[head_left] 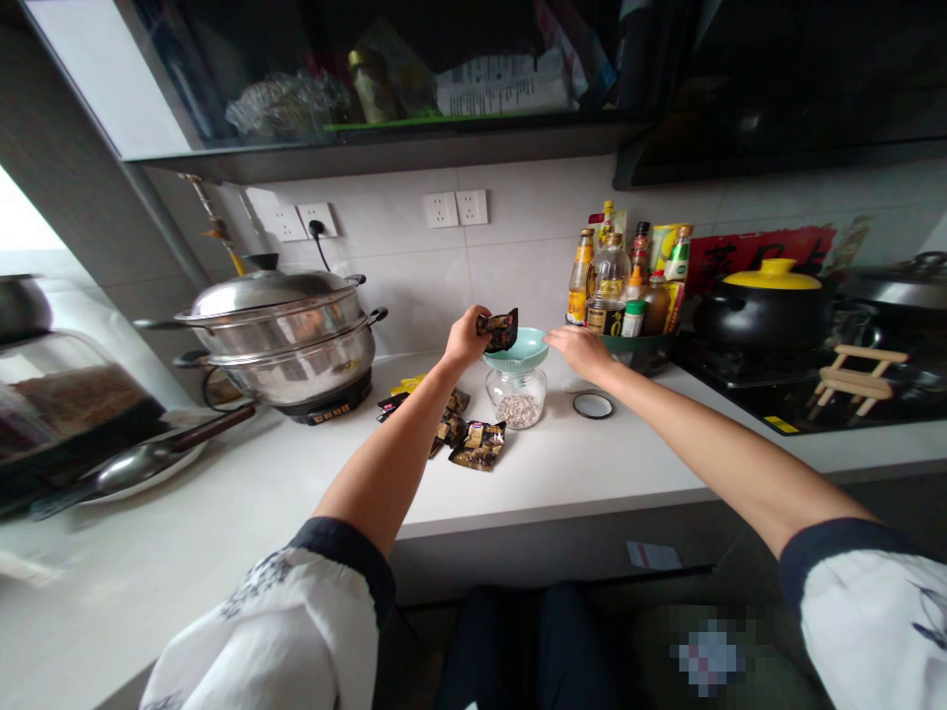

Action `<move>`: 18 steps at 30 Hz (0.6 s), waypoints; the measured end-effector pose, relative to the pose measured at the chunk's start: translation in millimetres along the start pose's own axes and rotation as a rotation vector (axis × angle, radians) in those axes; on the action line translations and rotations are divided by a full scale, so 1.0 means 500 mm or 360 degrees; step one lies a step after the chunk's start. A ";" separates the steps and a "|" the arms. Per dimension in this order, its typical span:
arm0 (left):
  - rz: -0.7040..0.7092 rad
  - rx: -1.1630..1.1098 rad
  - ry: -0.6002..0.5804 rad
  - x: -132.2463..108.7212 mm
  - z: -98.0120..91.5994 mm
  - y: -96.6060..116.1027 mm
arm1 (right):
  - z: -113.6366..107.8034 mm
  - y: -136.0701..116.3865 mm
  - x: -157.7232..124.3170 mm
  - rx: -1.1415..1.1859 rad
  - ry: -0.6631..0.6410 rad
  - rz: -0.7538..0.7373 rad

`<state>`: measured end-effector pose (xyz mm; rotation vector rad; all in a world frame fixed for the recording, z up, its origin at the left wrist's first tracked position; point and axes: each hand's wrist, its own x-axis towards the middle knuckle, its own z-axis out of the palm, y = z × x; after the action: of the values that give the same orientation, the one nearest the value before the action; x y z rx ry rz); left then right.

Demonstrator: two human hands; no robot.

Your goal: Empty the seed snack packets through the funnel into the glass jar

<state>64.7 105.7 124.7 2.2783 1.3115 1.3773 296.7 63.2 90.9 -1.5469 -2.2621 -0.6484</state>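
My left hand (pixel 466 338) is closed on a small dark snack packet (pixel 500 329), tipped over a pale green funnel (pixel 518 350). The funnel sits in the mouth of a glass jar (pixel 518 396) with pale seeds at its bottom. My right hand (pixel 581 350) rests on the funnel's right rim, fingers curled against it. Several more dark packets (pixel 473 441) lie on the white counter (pixel 296 493) just left of the jar. A round jar lid (pixel 593 405) lies to the jar's right.
A steel steamer pot (pixel 285 330) stands on a hotplate at the left, with a ladle (pixel 140 463) on a plate nearer. Sauce bottles (pixel 628 281) crowd a tray behind the jar. A black pot with a yellow lid (pixel 769 296) sits on the stove at the right.
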 end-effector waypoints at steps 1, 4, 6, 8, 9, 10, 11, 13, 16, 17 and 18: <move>-0.0014 -0.0008 0.0007 0.000 0.001 0.001 | 0.000 0.000 0.000 -0.0006 0.0002 -0.0002; -0.0097 -0.0085 0.0077 0.002 0.005 -0.001 | 0.001 0.000 -0.001 -0.0021 0.0013 -0.0006; -0.0172 -0.0128 0.0125 0.004 0.010 -0.007 | 0.001 0.000 -0.001 -0.0024 0.0022 -0.0017; -0.0235 -0.0116 0.0100 0.006 0.014 -0.014 | 0.002 0.001 -0.001 -0.0018 0.0033 -0.0027; -0.0260 -0.0094 0.0073 0.006 0.015 -0.017 | 0.002 0.001 -0.001 -0.0012 0.0039 -0.0030; -0.0278 -0.0068 0.0047 0.006 0.015 -0.019 | 0.003 0.001 -0.001 -0.0007 0.0044 -0.0030; -0.0291 -0.0045 0.0032 0.006 0.015 -0.021 | 0.003 0.001 -0.001 -0.0003 0.0047 -0.0030; -0.0299 -0.0025 0.0044 0.005 0.014 -0.022 | 0.003 0.002 0.000 -0.0005 0.0045 -0.0032; -0.0274 -0.0067 0.0067 0.005 0.014 -0.024 | 0.004 0.003 0.001 -0.0009 0.0036 -0.0029; -0.0263 -0.0092 0.0067 0.006 0.015 -0.026 | 0.004 0.003 0.001 -0.0004 0.0029 -0.0027; -0.0253 -0.0117 0.0065 0.008 0.016 -0.028 | 0.004 0.004 0.001 0.0009 0.0015 -0.0035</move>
<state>63.6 119.1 115.0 2.0608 1.3968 1.4004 298.3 65.3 89.7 -1.5148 -2.2751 -0.6535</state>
